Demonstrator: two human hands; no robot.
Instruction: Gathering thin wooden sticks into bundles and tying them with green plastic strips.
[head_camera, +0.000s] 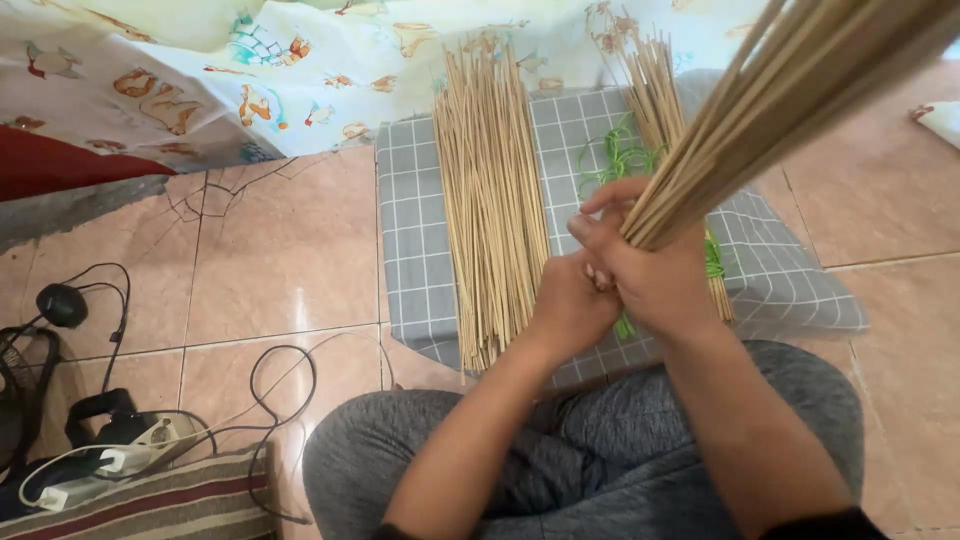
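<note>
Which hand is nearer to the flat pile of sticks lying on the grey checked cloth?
Left. The left hand sits just beside the flat pile of sticks, at its right edge. The right hand is farther right, gripping the raised bundle of sticks.

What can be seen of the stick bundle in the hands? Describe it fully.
The stick bundle is a thick sheaf of thin, straight, pale tan sticks, wood or bamboo by the look. It slants from the hands up to the top right corner and runs out of view. The right hand wraps its lower end; the left hand presses against that end from the left.
</note>
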